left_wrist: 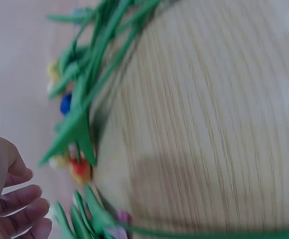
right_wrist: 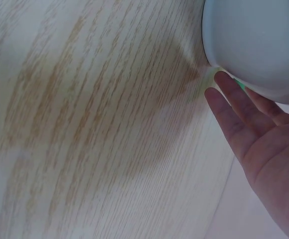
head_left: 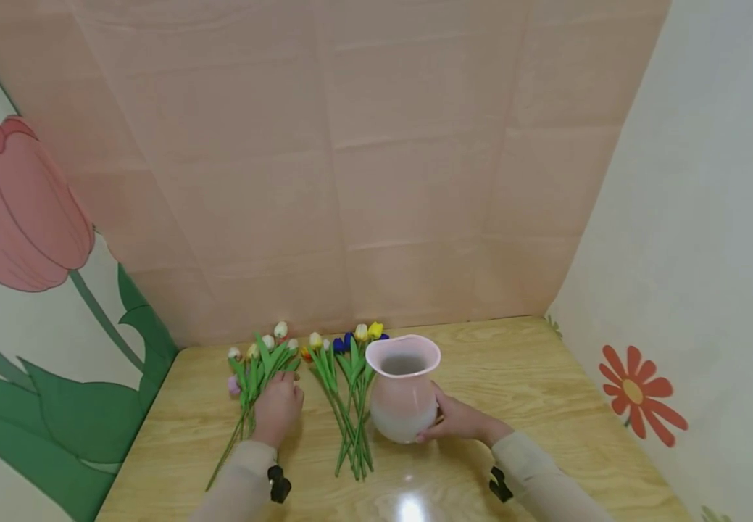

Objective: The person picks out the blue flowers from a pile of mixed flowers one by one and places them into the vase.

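Observation:
A pink-and-white vase (head_left: 404,406) with a wavy rim is in the middle of the head view, its mouth facing up. My right hand (head_left: 459,419) holds its lower right side, thumb in front; in the right wrist view several fingers (right_wrist: 239,107) extend beside the glossy white base. Over the left bunch of artificial tulips (head_left: 255,373) is my left hand (head_left: 278,407). The left wrist view shows its fingers (left_wrist: 25,211) loosely bent, with nothing visible between them. Between the hands lies another tulip bunch (head_left: 353,406), with white, yellow, blue and orange heads and crossed green stems.
The wooden table (head_left: 513,370) extends to the right of the vase. Behind it hangs a creased pinkish cloth (head_left: 409,188). Walls with painted flowers flank both sides: a large tulip (head_left: 24,196) left and a red daisy (head_left: 633,391) right.

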`<state>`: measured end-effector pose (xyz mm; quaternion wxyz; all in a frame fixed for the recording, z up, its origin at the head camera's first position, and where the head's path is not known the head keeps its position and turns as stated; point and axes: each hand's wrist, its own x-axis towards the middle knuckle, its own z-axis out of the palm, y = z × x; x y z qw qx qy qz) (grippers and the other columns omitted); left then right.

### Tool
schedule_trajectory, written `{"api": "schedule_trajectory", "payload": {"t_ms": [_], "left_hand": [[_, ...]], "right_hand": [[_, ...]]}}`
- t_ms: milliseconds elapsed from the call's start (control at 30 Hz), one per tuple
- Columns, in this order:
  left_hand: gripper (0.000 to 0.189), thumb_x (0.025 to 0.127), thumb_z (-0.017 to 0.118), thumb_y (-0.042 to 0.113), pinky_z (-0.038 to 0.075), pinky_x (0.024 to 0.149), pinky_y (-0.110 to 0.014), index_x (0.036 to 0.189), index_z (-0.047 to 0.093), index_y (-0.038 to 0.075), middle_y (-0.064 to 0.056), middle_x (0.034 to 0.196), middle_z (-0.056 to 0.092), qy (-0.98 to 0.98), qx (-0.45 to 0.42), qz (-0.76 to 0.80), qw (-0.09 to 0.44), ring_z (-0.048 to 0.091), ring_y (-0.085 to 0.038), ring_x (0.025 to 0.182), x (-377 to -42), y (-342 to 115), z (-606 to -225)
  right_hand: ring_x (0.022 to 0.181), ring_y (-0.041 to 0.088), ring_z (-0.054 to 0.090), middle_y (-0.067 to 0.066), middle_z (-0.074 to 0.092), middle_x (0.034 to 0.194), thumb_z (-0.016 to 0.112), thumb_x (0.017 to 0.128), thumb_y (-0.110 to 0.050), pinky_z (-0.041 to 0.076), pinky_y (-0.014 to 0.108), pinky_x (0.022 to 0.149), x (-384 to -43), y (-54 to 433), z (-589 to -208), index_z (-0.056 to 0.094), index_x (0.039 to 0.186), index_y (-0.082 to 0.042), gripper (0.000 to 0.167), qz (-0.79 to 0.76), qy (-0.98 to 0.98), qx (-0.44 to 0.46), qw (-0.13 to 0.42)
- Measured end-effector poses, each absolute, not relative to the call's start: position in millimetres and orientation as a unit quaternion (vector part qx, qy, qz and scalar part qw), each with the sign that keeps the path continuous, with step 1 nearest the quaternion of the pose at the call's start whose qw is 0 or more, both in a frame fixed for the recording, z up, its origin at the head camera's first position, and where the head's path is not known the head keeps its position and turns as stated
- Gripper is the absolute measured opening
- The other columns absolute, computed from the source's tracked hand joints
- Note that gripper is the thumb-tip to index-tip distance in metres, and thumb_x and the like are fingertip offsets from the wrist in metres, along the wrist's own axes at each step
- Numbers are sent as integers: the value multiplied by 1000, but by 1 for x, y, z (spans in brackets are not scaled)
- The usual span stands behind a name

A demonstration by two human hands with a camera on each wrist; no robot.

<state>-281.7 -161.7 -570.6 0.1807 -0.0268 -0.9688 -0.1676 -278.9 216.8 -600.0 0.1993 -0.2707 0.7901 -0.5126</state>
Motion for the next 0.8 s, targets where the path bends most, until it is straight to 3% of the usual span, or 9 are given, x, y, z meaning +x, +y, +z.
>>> {"api": "schedule_trajectory", "payload": {"t_ms": [133, 233, 467, 533, 800], "left_hand": [[19, 86, 62, 12, 41, 45, -30, 104, 67, 9, -7, 97, 66, -972, -62, -160, 163, 57, -15, 62, -280, -143, -570], [19, 88, 61, 11, 44, 50, -27, 106, 67, 7, -4, 94, 67, -970, -101, -175, 135, 57, -11, 65, -278, -133, -570], [17, 91, 58, 10, 44, 55, -28, 106, 64, 10, -1, 91, 65, -968, -131, -211, 37, 55, -10, 69, -276, -113, -587], [18, 90, 58, 13, 45, 56, -27, 107, 65, 12, 0, 92, 67, -969, -133, -205, 29, 57, -9, 71, -277, -110, -598], [22, 90, 65, 25, 43, 49, -29, 107, 59, 12, 2, 74, 63, -969, -122, -214, -3, 55, -10, 59, -276, -98, -618]], "right_hand": [[116, 26, 53, 13, 46, 138, 82, 77, -18, 48, 35, 88, -279, 217, -599, 10, 153, -19, 104, -513, 791, -269, 197], [116, 27, 53, 13, 45, 138, 82, 77, -18, 48, 36, 88, -279, 217, -599, 10, 153, -19, 105, -512, 792, -268, 197], [119, 28, 51, 13, 44, 140, 82, 78, -18, 46, 37, 90, -278, 216, -598, 8, 153, -18, 105, -512, 792, -264, 202], [119, 28, 51, 13, 43, 140, 81, 78, -18, 46, 37, 90, -278, 216, -598, 9, 153, -18, 105, -511, 792, -265, 202], [118, 28, 52, 13, 44, 139, 82, 77, -18, 47, 36, 90, -279, 217, -600, 9, 153, -19, 105, -515, 789, -265, 203]]}}
